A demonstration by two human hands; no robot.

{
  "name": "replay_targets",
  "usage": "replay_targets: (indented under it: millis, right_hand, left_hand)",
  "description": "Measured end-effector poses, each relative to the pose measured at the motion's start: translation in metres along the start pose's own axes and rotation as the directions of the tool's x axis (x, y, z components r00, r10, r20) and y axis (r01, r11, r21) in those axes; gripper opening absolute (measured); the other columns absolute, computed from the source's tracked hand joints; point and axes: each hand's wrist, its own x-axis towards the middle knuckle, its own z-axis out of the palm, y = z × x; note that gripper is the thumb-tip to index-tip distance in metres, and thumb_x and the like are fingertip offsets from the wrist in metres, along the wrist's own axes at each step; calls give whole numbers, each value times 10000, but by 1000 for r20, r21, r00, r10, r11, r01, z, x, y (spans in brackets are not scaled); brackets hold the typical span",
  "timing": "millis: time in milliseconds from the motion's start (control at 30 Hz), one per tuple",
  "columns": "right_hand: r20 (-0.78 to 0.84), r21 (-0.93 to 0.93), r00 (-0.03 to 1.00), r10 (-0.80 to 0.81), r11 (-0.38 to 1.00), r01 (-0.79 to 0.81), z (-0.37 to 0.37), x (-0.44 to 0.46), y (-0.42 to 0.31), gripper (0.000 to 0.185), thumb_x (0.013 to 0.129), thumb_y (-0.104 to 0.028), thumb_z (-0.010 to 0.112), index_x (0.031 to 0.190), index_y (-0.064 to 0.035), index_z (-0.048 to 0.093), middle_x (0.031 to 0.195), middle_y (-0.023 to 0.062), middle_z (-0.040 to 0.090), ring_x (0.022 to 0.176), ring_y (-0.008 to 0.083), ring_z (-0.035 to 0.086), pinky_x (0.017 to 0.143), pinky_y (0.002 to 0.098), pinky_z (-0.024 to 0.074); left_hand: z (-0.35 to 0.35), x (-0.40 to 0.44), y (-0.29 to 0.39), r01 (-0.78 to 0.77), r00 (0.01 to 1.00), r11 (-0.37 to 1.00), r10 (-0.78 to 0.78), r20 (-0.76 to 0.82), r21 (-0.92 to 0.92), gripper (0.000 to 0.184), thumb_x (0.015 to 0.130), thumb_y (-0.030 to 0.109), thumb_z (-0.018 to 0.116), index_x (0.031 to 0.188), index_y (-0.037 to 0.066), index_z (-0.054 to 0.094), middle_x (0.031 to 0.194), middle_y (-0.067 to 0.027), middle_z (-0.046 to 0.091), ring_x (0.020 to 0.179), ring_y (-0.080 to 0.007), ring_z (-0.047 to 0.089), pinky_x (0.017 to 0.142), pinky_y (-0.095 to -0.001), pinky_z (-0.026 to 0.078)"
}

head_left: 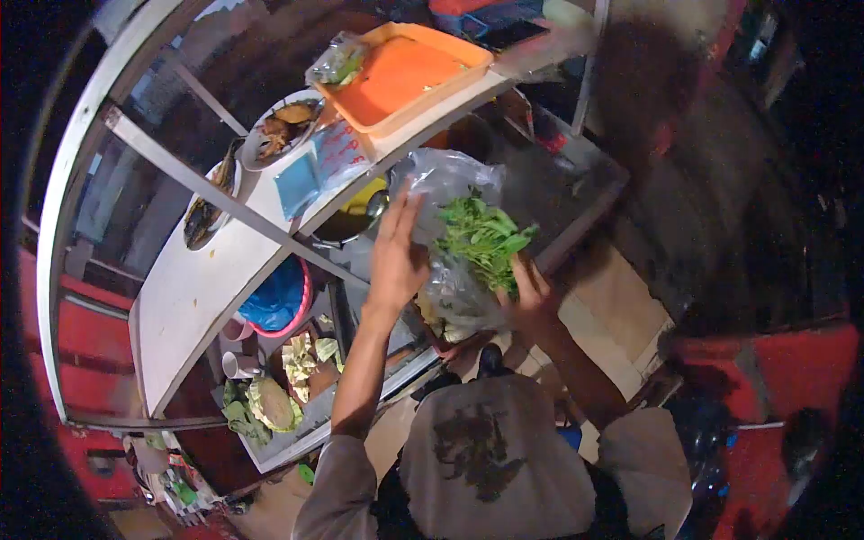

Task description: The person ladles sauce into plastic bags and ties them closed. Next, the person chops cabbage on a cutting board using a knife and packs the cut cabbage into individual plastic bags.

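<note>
A bunch of leafy greens [486, 236] lies over a clear plastic bag [450, 286] in front of me. My right hand [533, 295] is closed on the lower stems of the greens, its fingertips partly hidden by leaves. On the other side, my left hand [399, 256] has its fingers stretched out along the bag's left edge, seemingly touching the plastic. Behind the left hand sits a metal pan [346, 225] with something yellow in it. What else the bag holds is hard to make out.
An orange tray [396, 85] stands on the white shelf [184, 301] beside plates of cooked food [283, 130]. Below are a pink-rimmed basin [302, 301] lined with blue plastic, a white mug [240, 364] and cut cabbage [273, 402]. A frame bar [189, 171] crosses the left side.
</note>
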Motion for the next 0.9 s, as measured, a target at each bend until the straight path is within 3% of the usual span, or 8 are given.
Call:
replay_targets:
  millis: [67,267,367,400,567,633,767,900]
  right_hand:
    - [16,157,999,43,987,-45,-23,20,-21,406,827,-135,610,1179,39,507,1023,198,613,887,365,615,815,394,481]
    - [-138,511,985,108,859,-23,22,41,-5,493,860,-153,633,1273,18,426,1067,194,609,972,294,613,835,395,459]
    - [-163,284,981,105,957,-55,63,35,16,466,872,-186,641,1247,16,452,1076,147,612,1001,230,592,851,361,451]
    - [-5,481,958,288,841,-250,61,33,14,450,873,-189,646,1238,5,470,1090,118,598,1004,213,566,880,350,434]
    - [15,893,962,273,430,-136,40,57,10,344,973,-270,483,1225,-36,471,1122,119,568,948,237,594,878,370,445]
    - [-143,963,957,253,259,76,4,93,-57,362,978,-317,462,1188,-23,484,1046,137,586,836,255,618,764,369,481]
    - [-302,875,943,139,432,217,-32,185,-82,339,967,-322,482,1117,-20,514,925,132,610,552,185,572,515,311,473]
    - [-152,682,985,82,730,45,-17,297,-89,400,931,-348,552,1125,1,526,919,92,581,740,143,558,579,256,449]
  left_hand:
    - [-20,-8,3,48,991,999,-48,-121,-2,784,586,-147,515,1340,47,420,1443,-179,343,1297,-374,378,1034,-374,384]
    - [-77,-55,30,87,897,980,0,-441,177,817,574,-148,484,1358,52,375,1444,-221,330,1265,-418,407,991,-396,412]
    - [-92,-84,30,148,860,976,-46,-508,162,809,570,-134,483,1352,50,390,1424,-238,345,1245,-415,426,1011,-414,391]
    - [-97,-93,31,210,857,973,-135,-498,97,798,578,-129,483,1351,54,400,1419,-234,348,1243,-412,430,1018,-419,382]
    - [-122,-124,73,534,722,846,-456,-520,0,764,676,-104,496,1403,102,384,1243,-202,429,1062,-357,500,952,-437,426]
    - [-136,-140,70,476,768,859,-299,-566,191,747,723,-112,481,1424,123,370,1121,-155,476,944,-220,524,610,-282,506]
    - [-148,-141,83,567,648,813,-539,-538,-131,661,742,-107,507,1373,79,433,950,-114,556,798,-145,548,518,-241,458]
    - [-158,-155,91,644,688,757,-636,-348,-111,513,774,-39,575,1278,48,532,798,-7,537,622,-57,428,538,-191,356]
